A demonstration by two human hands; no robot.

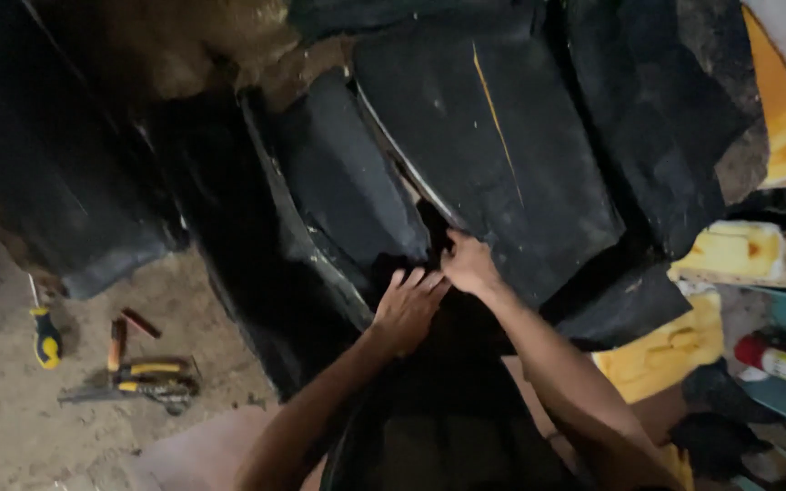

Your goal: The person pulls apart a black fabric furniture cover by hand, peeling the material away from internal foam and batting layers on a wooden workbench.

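Note:
My left hand (408, 306) lies flat with fingers spread on the lower edge of a narrow black leather seat panel (343, 182). My right hand (468, 263) pinches the lower corner of the big black seat cover (493, 136), which has a thin yellow line across it. The two hands almost touch at the dark gap between the two panels. Both forearms reach up from the bottom of the view.
On the sandy floor at left lie a yellow-handled screwdriver (45, 336), pliers (152, 377) and a small brown-handled tool (117, 343). Yellow foam pieces (661, 350) and a red-capped spray can (780, 362) sit at right. More black sheets (75, 200) are piled at left.

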